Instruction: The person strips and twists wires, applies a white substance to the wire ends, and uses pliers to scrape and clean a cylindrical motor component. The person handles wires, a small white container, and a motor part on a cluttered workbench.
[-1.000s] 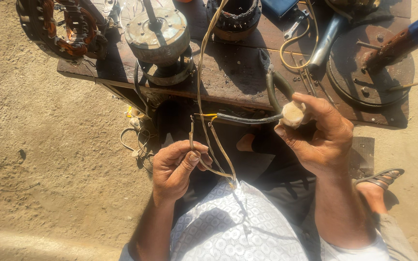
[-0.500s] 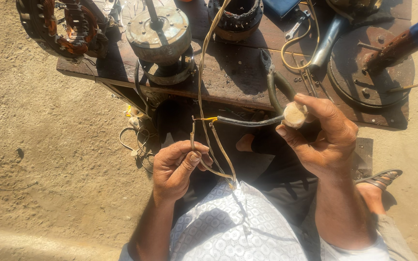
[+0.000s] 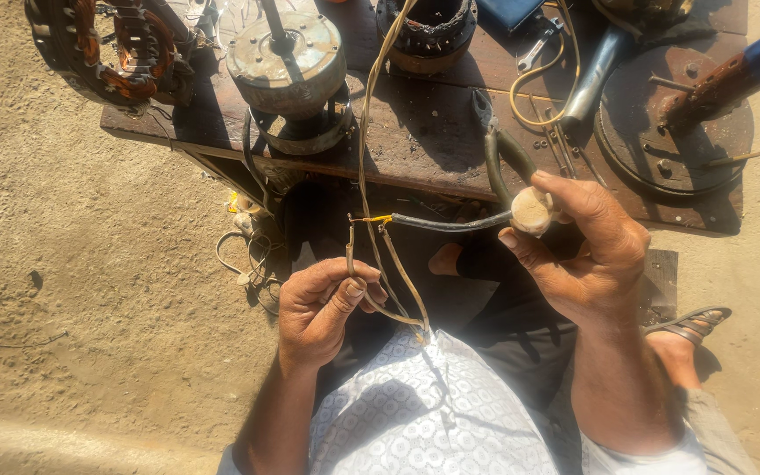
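Left hand (image 3: 323,308) pinches thin wires (image 3: 393,281) over the lap, right hand (image 3: 587,251) grips a pale tape roll (image 3: 531,211) at the black cable (image 3: 450,224) below the tabletop (image 3: 433,132); loose pinch could let the wires slip apart.

Motor (image 3: 288,70) on bench (image 3: 433,145); pliers (image 3: 499,149) to its right.

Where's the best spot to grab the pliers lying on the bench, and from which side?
Probably the two dark handles, from the near bench edge: they point toward the person and reach the wooden bench's edge, while the jaws point away toward the loose wire. The right hand, holding a pale roll, is closest.
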